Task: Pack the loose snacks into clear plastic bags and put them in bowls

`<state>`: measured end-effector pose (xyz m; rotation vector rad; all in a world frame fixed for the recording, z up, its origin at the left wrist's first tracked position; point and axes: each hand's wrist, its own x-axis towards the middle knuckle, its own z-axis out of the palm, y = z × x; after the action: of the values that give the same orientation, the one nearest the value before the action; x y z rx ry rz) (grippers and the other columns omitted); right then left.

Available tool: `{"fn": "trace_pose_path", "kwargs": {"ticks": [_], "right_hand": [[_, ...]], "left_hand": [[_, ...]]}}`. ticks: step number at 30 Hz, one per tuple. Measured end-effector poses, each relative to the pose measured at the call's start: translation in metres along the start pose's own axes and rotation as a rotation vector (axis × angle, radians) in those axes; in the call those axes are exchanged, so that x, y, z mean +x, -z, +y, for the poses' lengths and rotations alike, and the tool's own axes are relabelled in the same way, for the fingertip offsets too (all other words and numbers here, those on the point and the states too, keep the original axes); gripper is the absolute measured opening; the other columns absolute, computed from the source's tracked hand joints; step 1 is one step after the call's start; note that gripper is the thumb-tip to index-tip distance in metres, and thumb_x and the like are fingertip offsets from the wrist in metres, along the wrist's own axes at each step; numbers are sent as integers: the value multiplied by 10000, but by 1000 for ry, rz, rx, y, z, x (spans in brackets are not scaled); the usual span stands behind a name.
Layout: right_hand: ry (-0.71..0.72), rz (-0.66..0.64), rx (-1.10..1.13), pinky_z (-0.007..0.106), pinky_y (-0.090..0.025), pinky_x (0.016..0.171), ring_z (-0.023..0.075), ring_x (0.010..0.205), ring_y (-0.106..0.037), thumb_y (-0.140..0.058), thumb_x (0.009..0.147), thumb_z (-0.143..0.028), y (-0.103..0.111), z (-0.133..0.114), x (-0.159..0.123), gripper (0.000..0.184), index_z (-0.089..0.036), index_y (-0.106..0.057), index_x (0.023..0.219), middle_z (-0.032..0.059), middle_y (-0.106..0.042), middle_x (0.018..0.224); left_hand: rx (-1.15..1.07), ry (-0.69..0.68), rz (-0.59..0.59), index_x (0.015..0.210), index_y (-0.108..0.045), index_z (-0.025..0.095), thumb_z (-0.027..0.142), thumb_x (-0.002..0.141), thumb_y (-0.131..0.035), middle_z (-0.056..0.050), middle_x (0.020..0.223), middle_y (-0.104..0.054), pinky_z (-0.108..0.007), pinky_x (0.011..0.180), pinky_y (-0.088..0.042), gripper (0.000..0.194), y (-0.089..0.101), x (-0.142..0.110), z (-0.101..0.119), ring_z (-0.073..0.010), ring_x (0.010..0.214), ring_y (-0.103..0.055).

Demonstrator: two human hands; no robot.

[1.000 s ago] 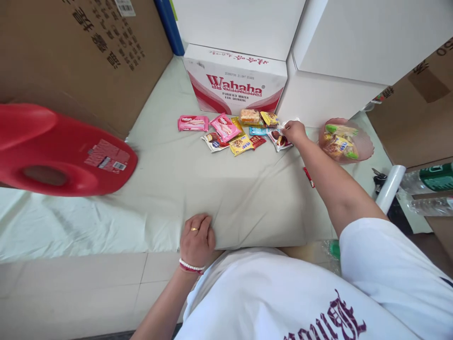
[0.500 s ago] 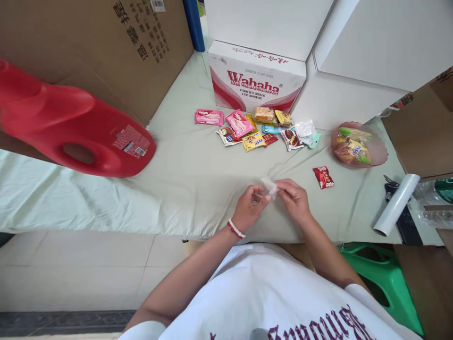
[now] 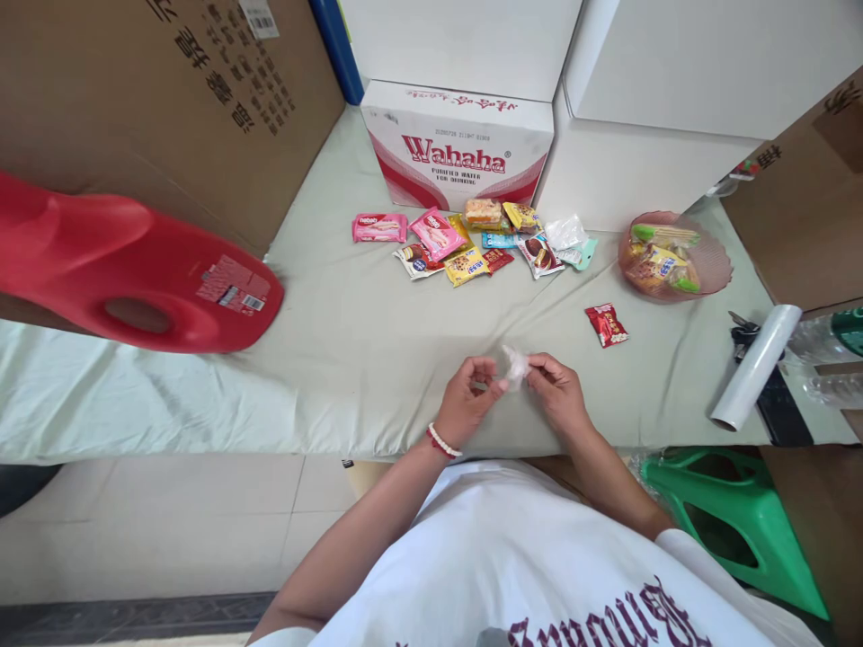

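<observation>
A small, crumpled piece of thin translucent white plastic (image 3: 515,367) is stretched between my hands above the front part of the table. My left hand (image 3: 467,397), with a beaded bracelet at the wrist, pinches its left side between thumb and curled fingers. On the other side, my right hand (image 3: 558,394) grips the plastic between thumb and index finger. Beyond my right hand a red snack packet (image 3: 607,325) lies alone on the cloth. Farther back is a loose group of wrapped snacks, among them a pink wafer packet (image 3: 438,234) and a yellow cookie packet (image 3: 466,266).
Behind the snacks stands a Wahaba-style water carton printed "Wahaha" (image 3: 465,162). A pink bowl (image 3: 715,270) holds snacks at right, near a white roll (image 3: 759,368). A big red jug (image 3: 168,270) lies at left. A green stool (image 3: 775,530) is below the table edge.
The view has shifted slightly. The plastic between my fingers looks a little more spread out, and both hands keep hold of it in nearly the same place.
</observation>
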<state>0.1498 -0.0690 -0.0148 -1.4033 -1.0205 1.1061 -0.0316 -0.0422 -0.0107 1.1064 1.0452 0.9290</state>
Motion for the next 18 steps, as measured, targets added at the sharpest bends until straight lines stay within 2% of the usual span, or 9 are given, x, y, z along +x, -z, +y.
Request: {"fn": "trace_pose_path", "kwargs": {"ticks": [3, 7, 10, 12, 14, 16, 18], "right_hand": [[42, -36, -75, 326, -494, 769, 201, 832, -626, -729, 847, -412, -5, -6, -3, 145, -287, -778, 903, 17, -713, 895], [-58, 54, 29, 292, -451, 627, 159, 629, -536, -739, 809, -423, 0, -1, -5, 163, -278, -733, 882, -23, -665, 748], [-119, -65, 16, 286, -435, 610, 157, 597, -510, -724, 801, -401, 14, 3, -9, 145, -263, -706, 843, -37, -599, 653], [-124, -108, -19, 308, -471, 658, 169, 630, -546, -692, 836, -404, 25, 1, -11, 146, -264, -703, 873, -25, -620, 698], [-48, -24, -63, 349, -515, 746, 188, 727, -598, -629, 903, -436, 32, -7, -11, 197, -284, -707, 1001, 5, -675, 874], [122, 55, -165, 408, -531, 883, 237, 965, -631, -636, 914, -479, 34, -19, -9, 307, -315, -686, 1168, 51, -667, 1148], [299, -7, -341, 479, -483, 1029, 299, 1208, -555, -733, 851, -502, 31, -29, -4, 434, -338, -676, 1250, 78, -612, 1319]], "left_hand": [[47, -21, 4, 831, -670, 184, 417, 757, -808, -13, 816, -664, -257, 680, -461, 280, -5, 5, 2, -126, 714, -570], [-101, 40, 126, 824, -620, 197, 455, 747, -793, 42, 690, -584, -245, 635, -435, 319, -1, 13, -3, -105, 622, -514], [-143, 29, 181, 859, -618, 203, 472, 746, -792, 35, 721, -598, -252, 681, -462, 339, 4, 13, -6, -117, 672, -550], [-130, -2, 189, 866, -626, 205, 475, 750, -796, 22, 767, -623, -261, 728, -476, 339, 5, 10, -7, -127, 725, -572], [-100, -27, 164, 859, -629, 205, 475, 761, -795, 13, 788, -635, -267, 751, -480, 332, 3, 7, -6, -135, 752, -582], [-56, -42, 119, 857, -634, 201, 475, 785, -782, 10, 775, -634, -266, 738, -474, 320, 0, 3, -4, -136, 741, -578], [-14, -48, 75, 855, -641, 197, 481, 802, -769, 11, 756, -627, -260, 698, -460, 316, -4, 0, 0, -129, 704, -561]]}}
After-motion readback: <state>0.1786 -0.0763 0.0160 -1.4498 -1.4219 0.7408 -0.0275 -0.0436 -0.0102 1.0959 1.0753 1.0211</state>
